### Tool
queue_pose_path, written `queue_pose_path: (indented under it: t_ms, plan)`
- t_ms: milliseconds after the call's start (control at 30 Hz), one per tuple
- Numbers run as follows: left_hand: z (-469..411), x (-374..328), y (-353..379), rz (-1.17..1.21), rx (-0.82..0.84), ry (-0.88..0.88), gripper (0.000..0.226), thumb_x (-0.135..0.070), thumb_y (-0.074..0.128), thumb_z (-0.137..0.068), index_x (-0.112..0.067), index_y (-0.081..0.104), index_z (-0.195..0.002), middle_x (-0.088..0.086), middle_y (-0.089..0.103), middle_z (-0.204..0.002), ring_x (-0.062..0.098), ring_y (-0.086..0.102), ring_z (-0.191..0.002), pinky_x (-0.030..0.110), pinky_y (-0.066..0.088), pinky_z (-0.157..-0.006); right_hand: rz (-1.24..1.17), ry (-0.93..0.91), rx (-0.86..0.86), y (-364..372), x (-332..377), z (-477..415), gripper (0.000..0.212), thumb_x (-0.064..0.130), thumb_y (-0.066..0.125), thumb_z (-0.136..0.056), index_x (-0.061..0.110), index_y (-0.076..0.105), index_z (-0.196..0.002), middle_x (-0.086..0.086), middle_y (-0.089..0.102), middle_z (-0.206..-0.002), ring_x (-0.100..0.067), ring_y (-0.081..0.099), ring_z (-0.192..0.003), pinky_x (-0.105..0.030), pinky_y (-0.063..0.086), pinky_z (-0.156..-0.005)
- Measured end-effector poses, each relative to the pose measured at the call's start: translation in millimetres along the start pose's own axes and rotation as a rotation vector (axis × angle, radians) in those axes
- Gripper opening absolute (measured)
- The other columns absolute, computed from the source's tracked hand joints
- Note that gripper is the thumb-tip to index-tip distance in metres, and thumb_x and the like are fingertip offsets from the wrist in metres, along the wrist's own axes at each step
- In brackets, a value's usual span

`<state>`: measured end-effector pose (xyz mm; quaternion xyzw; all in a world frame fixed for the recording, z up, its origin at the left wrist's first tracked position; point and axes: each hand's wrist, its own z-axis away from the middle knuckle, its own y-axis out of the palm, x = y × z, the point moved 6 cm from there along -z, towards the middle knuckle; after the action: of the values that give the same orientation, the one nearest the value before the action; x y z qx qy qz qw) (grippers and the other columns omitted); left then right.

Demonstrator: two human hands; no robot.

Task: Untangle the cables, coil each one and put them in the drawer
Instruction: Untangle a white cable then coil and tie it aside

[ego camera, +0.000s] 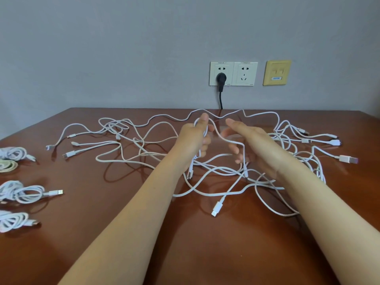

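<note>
Coiling step, just in front of the black plug (221,78): loops of one white cable (219,134) gripped in the left hand (193,140). Right hand (248,145) alongside, strand across its fingers; pinched or merely guided, cannot tell. Next, probably: drawing slack out of the tangle (217,207) without snagging. Far left of the plug, four coiled bundles (22,192). Loose cables too interlaced to count. No drawer in sight.

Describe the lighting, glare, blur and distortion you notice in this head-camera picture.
Head view: light is soft and even; the glossy table mirrors the tangled cables and shows a pale sheen near its far edge; shadows are faint; the right hand's fingers look motion-blurred, while the left hand, gripping a cable loop, looks sharper; the table's side edges splay, a wide-angle effect.
</note>
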<state>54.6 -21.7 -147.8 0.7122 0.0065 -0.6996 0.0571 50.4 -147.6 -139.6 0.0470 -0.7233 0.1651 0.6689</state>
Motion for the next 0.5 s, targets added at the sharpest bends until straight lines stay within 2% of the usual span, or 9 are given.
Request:
queue_pose_path:
  t_ms: [167, 233, 300, 367, 433, 467, 500]
  plan:
    - [-2.2, 1.9, -2.8, 0.012, -0.024, 0.003, 0.044, -0.038, 0.034, -0.1, -0.012, 0.052, -0.07, -0.008, 0.028, -0.034, 0.007, 0.021, -0.03, 0.014, 0.018, -0.039, 0.089, -0.083, 0.084, 9.0, 3.0, 3.8, 0.017, 0.028, 0.058, -0.088, 0.018, 0.067, -0.079, 0.01, 0.033, -0.042, -0.007, 0.027, -0.039, -0.016, 0.027, -0.042]
    - [-2.3, 2.4, -2.8, -0.017, -0.035, 0.001, 0.044, -0.038, 0.035, -0.1, -0.012, 0.045, -0.066, -0.008, 0.028, -0.033, 0.008, 0.021, -0.029, 0.014, 0.018, -0.039, 0.099, -0.098, 0.06, 8.7, 5.5, 3.2, 0.031, 0.039, 0.054, -0.088, 0.013, 0.07, -0.084, 0.01, 0.028, -0.043, -0.008, 0.024, -0.041, -0.016, 0.025, -0.04]
    - [-1.5, 2.4, -1.9, -0.061, -0.039, 0.001, 0.045, -0.038, 0.037, -0.1, -0.012, 0.04, -0.064, -0.009, 0.03, -0.032, 0.008, 0.023, -0.029, 0.014, 0.019, -0.038, 0.093, -0.103, 0.069, 8.8, 9.1, 5.2, 0.045, 0.055, 0.052, -0.08, 0.014, 0.07, -0.084, 0.006, 0.027, -0.046, -0.009, 0.024, -0.042, -0.018, 0.026, -0.043]
    - [-2.0, 2.9, -0.4, -0.112, -0.031, 0.006, 0.045, -0.038, 0.037, -0.1, -0.012, 0.042, -0.063, -0.009, 0.031, -0.031, 0.009, 0.025, -0.031, 0.013, 0.02, -0.038, 0.149, -0.142, 0.109, 10.9, 11.3, 7.0, 0.05, 0.055, 0.059, -0.07, 0.011, 0.069, -0.09, 0.0, 0.038, -0.051, -0.008, 0.028, -0.041, -0.018, 0.029, -0.044]
    - [-1.9, 3.3, 1.1, -0.142, -0.016, 0.007, 0.044, -0.038, 0.038, -0.1, -0.013, 0.042, -0.064, -0.009, 0.031, -0.032, 0.01, 0.025, -0.031, 0.015, 0.021, -0.039, 0.246, -0.167, 0.094, 12.4, 9.0, 6.5, 0.027, 0.037, 0.067, -0.078, 0.01, 0.068, -0.086, 0.0, 0.053, -0.059, -0.006, 0.032, -0.039, -0.018, 0.031, -0.043]
    - [-1.7, 3.9, 2.2, -0.138, -0.005, 0.0, 0.043, -0.038, 0.037, -0.1, -0.013, 0.041, -0.065, -0.009, 0.032, -0.032, 0.009, 0.025, -0.03, 0.015, 0.02, -0.039, 0.297, -0.178, 0.068, 12.0, 7.4, 5.2, 0.014, 0.026, 0.066, -0.084, 0.012, 0.065, -0.081, 0.007, 0.056, -0.056, -0.003, 0.033, -0.036, -0.018, 0.031, -0.042]
    - [-1.1, 4.3, 3.7, -0.124, 0.008, -0.008, 0.043, -0.038, 0.037, -0.1, -0.013, 0.041, -0.065, -0.009, 0.032, -0.032, 0.008, 0.024, -0.029, 0.014, 0.02, -0.039, 0.361, -0.192, 0.04, 11.0, 5.0, 3.3, 0.01, 0.019, 0.062, -0.087, 0.014, 0.062, -0.078, 0.012, 0.054, -0.051, -0.002, 0.035, -0.035, -0.016, 0.032, -0.04]
